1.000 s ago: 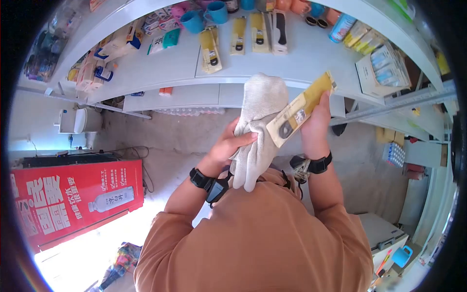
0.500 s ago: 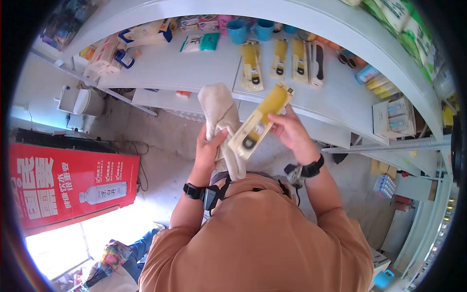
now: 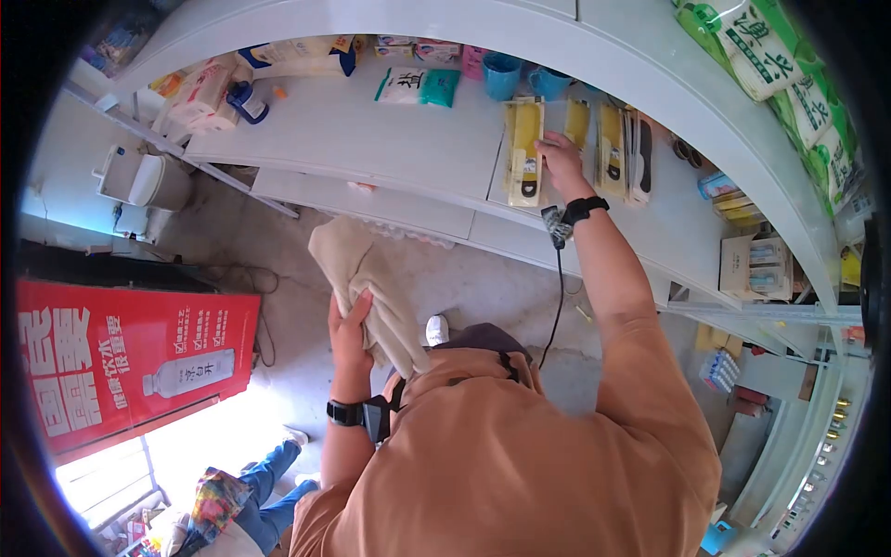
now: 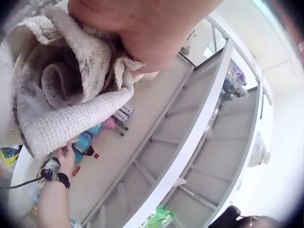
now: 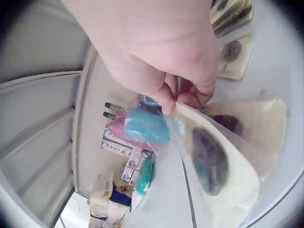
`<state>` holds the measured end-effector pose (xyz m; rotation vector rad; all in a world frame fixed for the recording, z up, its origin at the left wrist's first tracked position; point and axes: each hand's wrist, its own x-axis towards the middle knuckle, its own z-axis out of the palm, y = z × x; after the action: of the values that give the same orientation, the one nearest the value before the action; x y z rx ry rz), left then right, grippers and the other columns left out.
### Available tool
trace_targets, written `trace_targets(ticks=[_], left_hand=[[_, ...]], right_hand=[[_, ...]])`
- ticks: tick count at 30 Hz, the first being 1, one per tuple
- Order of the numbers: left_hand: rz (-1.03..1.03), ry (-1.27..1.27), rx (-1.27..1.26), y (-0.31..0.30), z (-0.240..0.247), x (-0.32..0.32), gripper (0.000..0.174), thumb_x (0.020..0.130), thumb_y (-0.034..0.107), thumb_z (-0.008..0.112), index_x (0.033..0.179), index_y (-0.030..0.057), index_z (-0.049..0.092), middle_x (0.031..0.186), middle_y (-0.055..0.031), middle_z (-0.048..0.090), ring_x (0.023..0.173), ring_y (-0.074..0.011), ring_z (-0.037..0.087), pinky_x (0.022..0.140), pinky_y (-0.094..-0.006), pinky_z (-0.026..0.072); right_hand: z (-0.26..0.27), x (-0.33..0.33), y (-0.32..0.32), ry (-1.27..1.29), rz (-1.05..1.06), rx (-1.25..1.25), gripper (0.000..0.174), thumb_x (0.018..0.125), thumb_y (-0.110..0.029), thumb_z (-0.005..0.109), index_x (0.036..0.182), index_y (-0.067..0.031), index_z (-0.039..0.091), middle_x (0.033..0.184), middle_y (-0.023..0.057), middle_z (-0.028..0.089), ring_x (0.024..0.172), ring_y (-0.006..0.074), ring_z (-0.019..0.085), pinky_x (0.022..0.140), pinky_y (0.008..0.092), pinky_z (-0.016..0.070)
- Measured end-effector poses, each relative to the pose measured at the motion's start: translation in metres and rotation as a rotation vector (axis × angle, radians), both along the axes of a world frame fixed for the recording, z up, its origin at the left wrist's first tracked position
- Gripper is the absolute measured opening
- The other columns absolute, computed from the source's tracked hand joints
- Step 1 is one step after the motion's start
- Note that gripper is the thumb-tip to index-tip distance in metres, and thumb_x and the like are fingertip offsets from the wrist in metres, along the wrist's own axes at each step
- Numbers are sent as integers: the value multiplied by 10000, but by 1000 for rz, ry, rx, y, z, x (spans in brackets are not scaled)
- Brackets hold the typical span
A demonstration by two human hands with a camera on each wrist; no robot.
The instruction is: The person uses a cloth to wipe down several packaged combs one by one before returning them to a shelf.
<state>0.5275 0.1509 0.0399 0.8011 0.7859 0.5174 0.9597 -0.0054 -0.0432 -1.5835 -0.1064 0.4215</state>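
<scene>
My left hand (image 3: 348, 339) grips a bundle of off-white knitted gloves (image 3: 357, 265) in front of my body, left of the shelf. In the left wrist view the gloves' open, rolled cuff (image 4: 71, 135) faces the camera. My right hand (image 3: 562, 160) reaches onto the white shelf and pinches the edge of a flat yellow-and-cream package (image 3: 527, 153) with a dark oval part near its lower end. Up close in the right wrist view, this clear-wrapped package (image 5: 240, 185) stands tilted over another similar package (image 5: 268, 121).
More yellow packages (image 3: 610, 153) and a black-handled one (image 3: 640, 158) lie to the right on the shelf. Blue mugs (image 3: 502, 76) stand behind, and a white-and-green bag (image 3: 418, 86) lies left. An upper shelf edge (image 3: 445, 28) overhangs. A person's legs (image 3: 274, 483) show lower left.
My right hand has carried the yellow package away from the gloves, forward onto the shelf beside similar ones. The left hand, still holding the gloves, has moved left and lower.
</scene>
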Motion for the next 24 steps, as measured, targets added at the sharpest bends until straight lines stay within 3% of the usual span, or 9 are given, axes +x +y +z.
trace_targets(ticks=[3, 6, 9, 11, 14, 18, 21, 23, 24], left_hand=[[17, 25, 11, 15, -5, -8, 436, 890, 41, 608, 1299, 15, 460, 1145, -113, 604, 996, -214, 614, 844, -336, 513], [34, 31, 15, 28, -7, -13, 439, 893, 43, 603, 1306, 20, 456, 1142, -114, 607, 982, -220, 621, 837, -341, 518], [40, 26, -25, 33, 2, -12, 432, 891, 39, 595, 1301, 18, 459, 1132, -119, 612, 976, -225, 626, 830, -347, 523], [14, 16, -15, 34, 1, -10, 431, 887, 37, 599, 1295, 16, 462, 1134, -120, 613, 974, -222, 627, 828, -342, 522], [-50, 23, 20, 31, 7, -6, 424, 878, 36, 609, 1279, 11, 474, 1131, -119, 617, 969, -210, 628, 823, -329, 518], [-142, 27, 68, 23, 12, 5, 413, 866, 39, 629, 1256, 4, 497, 1105, -106, 629, 954, -183, 627, 816, -311, 512], [-186, 22, 74, 19, 8, 7, 417, 869, 46, 632, 1261, 11, 494, 1098, -101, 630, 946, -186, 635, 807, -316, 523], [-216, 11, 76, 16, 4, 8, 434, 872, 54, 629, 1278, 20, 478, 1106, -104, 625, 943, -199, 642, 794, -322, 535], [-229, 25, 75, 14, 3, 9, 430, 871, 54, 629, 1274, 19, 482, 1101, -105, 627, 938, -199, 644, 790, -324, 536]], right_hand=[[-14, 6, 4, -54, -68, -118, 375, 835, -96, 695, 1175, 20, 587, 1014, 145, 678, 918, 199, 645, 788, 288, 499], [-26, 14, -3, -279, -62, -473, 356, 837, -214, 710, 1126, -22, 630, 933, 82, 684, 786, 208, 657, 694, 296, 513], [-26, 26, -15, -469, -92, -765, 432, 813, -338, 713, 1098, -20, 649, 961, 99, 687, 921, 275, 646, 800, 364, 504], [-20, 26, -24, -779, -310, -1046, 576, 781, -396, 712, 1202, -23, 590, 1084, 180, 643, 1100, 354, 565, 940, 432, 444], [-16, 14, -25, -547, -314, -1245, 667, 757, -379, 725, 1283, -32, 509, 1201, 248, 561, 1191, 394, 481, 1027, 468, 374], [13, 9, -17, -485, -247, -1232, 679, 759, -400, 715, 1281, -31, 487, 1285, 254, 483, 1231, 401, 445, 1043, 500, 358], [34, 3, -16, -304, -202, -1212, 626, 781, -342, 694, 1261, 1, 487, 1251, 276, 530, 1171, 398, 524, 982, 490, 433], [31, 21, -25, -500, 125, -1333, 552, 803, -255, 654, 1249, 17, 479, 1156, 288, 599, 1053, 386, 614, 883, 467, 509], [31, 22, -30, -498, 121, -1332, 552, 803, -255, 654, 1249, 17, 479, 1156, 288, 599, 1053, 386, 614, 883, 467, 509]])
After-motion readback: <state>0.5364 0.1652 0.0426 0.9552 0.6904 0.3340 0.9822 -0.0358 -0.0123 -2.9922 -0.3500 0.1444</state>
